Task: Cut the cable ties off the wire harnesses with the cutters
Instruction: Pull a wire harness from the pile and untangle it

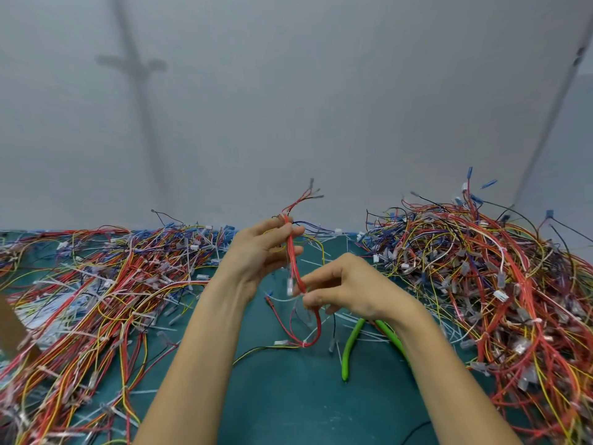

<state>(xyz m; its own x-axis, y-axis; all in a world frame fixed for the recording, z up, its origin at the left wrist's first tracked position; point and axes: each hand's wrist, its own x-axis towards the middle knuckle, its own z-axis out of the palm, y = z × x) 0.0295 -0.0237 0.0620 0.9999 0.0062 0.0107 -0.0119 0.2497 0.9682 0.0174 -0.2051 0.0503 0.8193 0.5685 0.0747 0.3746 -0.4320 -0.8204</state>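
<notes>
My left hand holds a red wire harness upright above the green mat, fingers curled round its upper part. Its loose ends fan out above the hand, and its lower loop hangs down to the mat. My right hand pinches the same harness lower down, by a white cable tie. The green-handled cutters lie on the mat under my right wrist, held by neither hand; their jaws are hidden by the hand.
A large heap of tangled harnesses fills the right side. Another spread of harnesses covers the left. Cut white ties litter the green mat. A cardboard piece sits at the left edge. A grey wall stands behind.
</notes>
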